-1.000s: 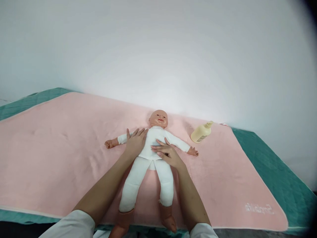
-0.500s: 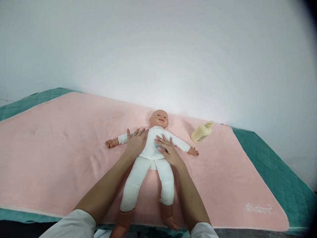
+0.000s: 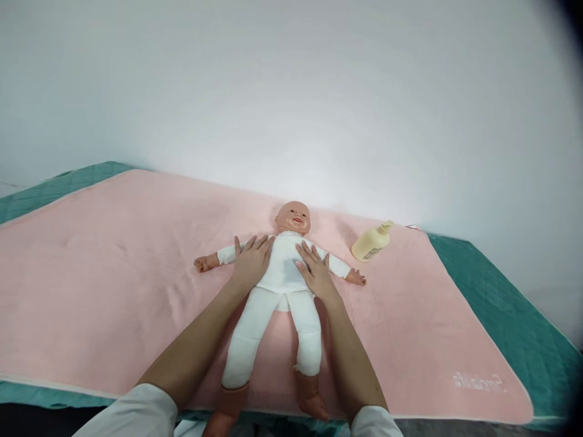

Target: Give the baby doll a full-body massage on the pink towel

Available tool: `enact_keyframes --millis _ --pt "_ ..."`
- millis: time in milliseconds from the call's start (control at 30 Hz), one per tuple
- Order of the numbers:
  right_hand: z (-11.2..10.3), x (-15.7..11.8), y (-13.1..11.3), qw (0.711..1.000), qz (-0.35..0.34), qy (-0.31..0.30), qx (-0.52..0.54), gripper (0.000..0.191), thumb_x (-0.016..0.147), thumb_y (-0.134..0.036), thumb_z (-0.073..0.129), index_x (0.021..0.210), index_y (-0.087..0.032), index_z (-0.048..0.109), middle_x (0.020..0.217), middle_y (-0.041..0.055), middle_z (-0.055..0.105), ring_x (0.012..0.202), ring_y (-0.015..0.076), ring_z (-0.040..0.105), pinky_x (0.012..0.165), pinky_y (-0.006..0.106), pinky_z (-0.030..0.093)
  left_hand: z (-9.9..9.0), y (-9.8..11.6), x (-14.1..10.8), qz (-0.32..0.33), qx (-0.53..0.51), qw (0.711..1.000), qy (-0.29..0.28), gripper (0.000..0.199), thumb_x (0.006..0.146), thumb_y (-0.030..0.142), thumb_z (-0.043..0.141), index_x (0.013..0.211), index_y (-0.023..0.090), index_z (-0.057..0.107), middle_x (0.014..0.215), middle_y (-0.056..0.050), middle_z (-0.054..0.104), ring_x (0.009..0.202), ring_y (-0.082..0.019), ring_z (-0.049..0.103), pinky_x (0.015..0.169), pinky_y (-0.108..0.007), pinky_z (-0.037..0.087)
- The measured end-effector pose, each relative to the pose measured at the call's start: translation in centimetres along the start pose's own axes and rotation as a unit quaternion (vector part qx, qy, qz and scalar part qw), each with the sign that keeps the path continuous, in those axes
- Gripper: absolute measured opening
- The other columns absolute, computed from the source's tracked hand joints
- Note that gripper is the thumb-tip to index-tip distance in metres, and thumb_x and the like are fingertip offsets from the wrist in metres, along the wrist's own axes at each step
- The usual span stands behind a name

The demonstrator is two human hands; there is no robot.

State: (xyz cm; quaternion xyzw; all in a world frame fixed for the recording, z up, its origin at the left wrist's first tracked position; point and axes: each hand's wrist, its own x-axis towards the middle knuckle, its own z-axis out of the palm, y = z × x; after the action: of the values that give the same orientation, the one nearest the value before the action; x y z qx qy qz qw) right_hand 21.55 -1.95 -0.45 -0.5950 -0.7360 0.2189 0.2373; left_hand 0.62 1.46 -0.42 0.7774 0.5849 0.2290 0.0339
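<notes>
A baby doll (image 3: 283, 276) with a white cloth body lies on its back, head away from me, arms spread and feet toward me. My left hand (image 3: 252, 260) rests flat on the left side of its chest, fingers stretched and thumb side facing left as I see it. On the other side of the chest lies my right hand (image 3: 315, 270), open with its fingers spread. A greyish patch shows on the white cloth between the two hands. Neither hand grips anything.
A pale yellow pump bottle (image 3: 371, 241) stands tilted-looking beyond the doll's right-hand arm. Under everything is a pink blanket (image 3: 113, 261) over a green quilted cover (image 3: 496, 297). A white wall (image 3: 291, 91) rises behind.
My right hand has slid to the right across the doll's chest, uncovering more of the greyish patch. My left hand and the doll have stayed nearly still.
</notes>
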Motion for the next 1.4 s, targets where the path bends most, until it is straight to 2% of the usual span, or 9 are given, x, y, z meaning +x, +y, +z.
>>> enact_keyframes --millis 267,433,500,567,633,733,833,1067,1400 --pt "0.0 0.0 0.5 0.995 0.057 0.051 -0.062 0.053 0.100 -0.053 0.028 0.149 -0.034 0.035 0.159 0.0009 0.031 0.151 0.0292 0.020 0.117 0.069 -0.005 0.0 -0.2 0.0 0.007 -0.028 1.000 0.007 0.047 0.099 0.029 0.028 0.139 0.028 0.053 0.143 -0.005 0.056 0.136 -0.034 0.045 0.114 -0.072 0.004" --pt "0.2 0.1 0.8 0.991 0.069 0.062 -0.096 0.051 0.101 -0.049 0.025 0.149 -0.033 0.036 0.158 0.0029 0.034 0.150 0.0294 0.022 0.116 0.070 -0.002 0.1 -1.0 0.4 0.043 -0.062 0.996 0.048 0.041 0.097 0.029 0.035 0.127 0.024 0.063 0.137 -0.007 0.061 0.135 -0.033 0.045 0.115 -0.070 0.010" --pt "0.2 0.0 0.7 0.990 0.070 0.065 -0.099 0.051 0.101 -0.049 0.025 0.149 -0.032 0.036 0.158 0.0029 0.034 0.150 0.0298 0.022 0.116 0.070 -0.002 -0.2 -1.1 0.5 0.101 -0.099 0.988 0.061 0.038 0.096 0.029 0.039 0.122 0.023 0.066 0.134 -0.007 0.063 0.135 -0.030 0.045 0.117 -0.064 0.016" --pt "0.2 0.0 0.7 0.990 0.070 0.067 -0.100 0.051 0.101 -0.049 0.026 0.148 -0.032 0.037 0.158 0.0029 0.035 0.150 0.0299 0.023 0.116 0.070 -0.002 -1.0 -0.7 0.3 0.195 -0.154 0.968 0.044 0.035 0.096 0.030 0.041 0.116 0.023 0.069 0.129 -0.006 0.066 0.133 -0.026 0.049 0.118 -0.055 0.024" --pt "0.1 0.0 0.6 0.990 0.068 0.067 -0.100 0.051 0.101 -0.049 0.026 0.148 -0.032 0.037 0.158 0.0030 0.035 0.150 0.0298 0.023 0.116 0.070 -0.001 -1.9 0.0 -0.1 0.283 -0.210 0.936 0.001 0.032 0.096 0.031 0.044 0.112 0.024 0.071 0.121 -0.004 0.070 0.126 -0.021 0.056 0.117 -0.048 0.030" --pt "0.1 0.0 0.5 0.991 0.065 0.062 -0.101 0.051 0.102 -0.048 0.026 0.149 -0.032 0.036 0.158 0.0026 0.035 0.150 0.0297 0.023 0.116 0.070 -0.001 -3.2 1.2 -0.9 0.336 -0.262 0.901 -0.079 0.029 0.095 0.034 0.050 0.113 0.026 0.071 0.117 -0.002 0.072 0.121 -0.020 0.060 0.119 -0.044 0.030" --pt "0.1 -0.1 0.5 0.991 0.066 0.059 -0.103 0.050 0.102 -0.046 0.025 0.149 -0.032 0.036 0.158 0.0021 0.034 0.150 0.0296 0.022 0.116 0.069 -0.002 -3.7 1.8 -1.4 0.345 -0.267 0.888 -0.143 0.029 0.091 0.038 0.054 0.111 0.031 0.073 0.118 -0.001 0.072 0.124 -0.023 0.059 0.121 -0.044 0.026" --pt "0.0 -0.1 0.4 0.990 0.066 0.060 -0.109 0.049 0.102 -0.043 0.023 0.149 -0.032 0.036 0.158 0.0024 0.035 0.150 0.0286 0.023 0.116 0.069 0.000 -3.2 1.5 -0.9 0.331 -0.248 0.889 -0.199 0.030 0.087 0.046 0.057 0.109 0.035 0.075 0.117 0.000 0.072 0.134 -0.025 0.049 0.124 -0.047 0.014" --pt "0.0 -0.2 0.4 0.991 0.064 0.060 -0.104 0.050 0.102 -0.043 0.022 0.149 -0.031 0.037 0.158 0.0019 0.035 0.150 0.0286 0.023 0.117 0.068 0.000 -3.3 1.4 -1.0 0.295 -0.203 0.918 -0.172 0.036 0.093 0.045 0.054 0.126 0.036 0.065 0.137 0.002 0.060 0.141 -0.024 0.040 0.123 -0.051 0.013"
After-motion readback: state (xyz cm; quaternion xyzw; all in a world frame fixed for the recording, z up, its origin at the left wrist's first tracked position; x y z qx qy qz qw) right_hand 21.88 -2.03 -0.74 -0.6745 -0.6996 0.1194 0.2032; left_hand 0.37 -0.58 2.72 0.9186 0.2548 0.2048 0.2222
